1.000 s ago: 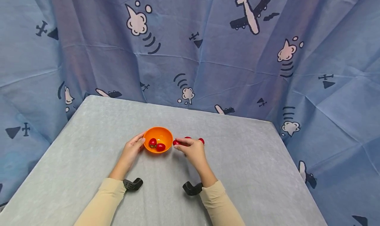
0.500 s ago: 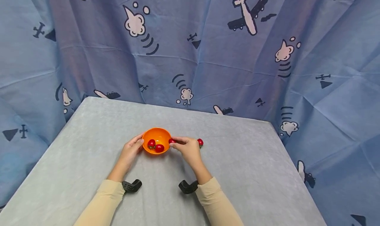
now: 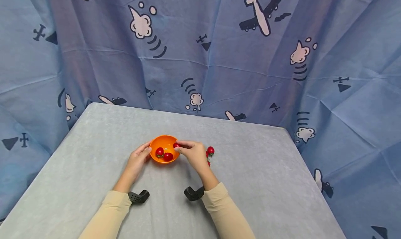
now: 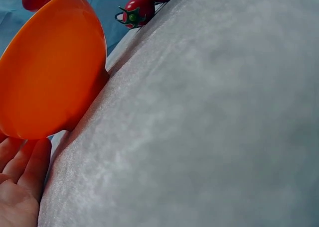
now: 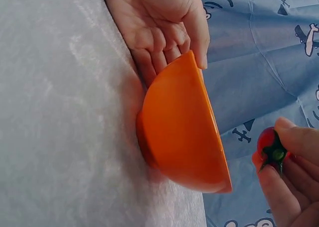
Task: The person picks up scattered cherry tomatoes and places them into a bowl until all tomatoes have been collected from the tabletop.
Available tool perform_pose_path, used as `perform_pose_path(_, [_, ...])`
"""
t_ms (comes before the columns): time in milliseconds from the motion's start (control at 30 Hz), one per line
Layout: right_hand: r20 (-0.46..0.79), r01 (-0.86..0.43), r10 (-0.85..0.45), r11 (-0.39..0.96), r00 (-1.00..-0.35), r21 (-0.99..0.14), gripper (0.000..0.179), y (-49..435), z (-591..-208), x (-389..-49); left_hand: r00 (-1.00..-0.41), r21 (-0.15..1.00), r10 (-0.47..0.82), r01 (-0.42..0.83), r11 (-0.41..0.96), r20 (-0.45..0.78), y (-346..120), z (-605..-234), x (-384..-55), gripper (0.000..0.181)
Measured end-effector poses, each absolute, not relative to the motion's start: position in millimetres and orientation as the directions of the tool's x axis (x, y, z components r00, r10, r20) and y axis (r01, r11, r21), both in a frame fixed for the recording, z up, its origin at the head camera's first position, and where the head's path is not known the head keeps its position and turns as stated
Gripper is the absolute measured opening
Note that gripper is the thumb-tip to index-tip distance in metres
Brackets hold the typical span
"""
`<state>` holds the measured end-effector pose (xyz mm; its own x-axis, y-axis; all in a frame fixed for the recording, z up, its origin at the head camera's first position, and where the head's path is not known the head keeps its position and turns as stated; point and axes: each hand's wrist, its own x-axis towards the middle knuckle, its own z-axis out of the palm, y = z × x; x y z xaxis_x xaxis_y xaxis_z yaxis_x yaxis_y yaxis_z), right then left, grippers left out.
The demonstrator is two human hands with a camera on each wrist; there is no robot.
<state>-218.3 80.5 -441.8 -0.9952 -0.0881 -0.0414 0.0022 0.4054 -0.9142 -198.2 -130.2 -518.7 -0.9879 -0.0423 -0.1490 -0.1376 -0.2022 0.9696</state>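
Observation:
An orange bowl [image 3: 164, 138] stands upright on the table, with two red cherry tomatoes [image 3: 168, 156] inside. My left hand [image 3: 139, 156] holds its left side; the right wrist view shows the thumb at the rim and the fingers against the outer wall [image 5: 184, 127]. Between thumb and fingers, my right hand [image 3: 195, 154] pinches another cherry tomato [image 5: 271, 146] with a green calyx, above the bowl's right rim. More cherry tomatoes [image 3: 211, 150] lie on the table just right of that hand, partly hidden by it. In the left wrist view, tomatoes [image 4: 138, 12] show past the bowl.
A pale grey cloth covers the table [image 3: 263, 169]. Behind it and along both sides hangs a blue curtain [image 3: 175, 75] printed with planes and clouds. Each wrist wears a black camera mount [image 3: 139, 197].
My right hand has moved left with the pinched tomato, from beside the bowl to over its right rim, uncovering tomatoes on the table. My left hand keeps its hold on the bowl.

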Motion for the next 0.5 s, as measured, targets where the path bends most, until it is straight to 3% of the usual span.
perform_pose_path(500, [-0.015, -0.030, -0.116, 0.371, -0.993, -0.928, 0.024, 71.5, -441.7, -224.6, -0.988, 0.970, -0.033, -0.145, -0.194, -0.154, -131.8, -517.6, -197.6, 0.046])
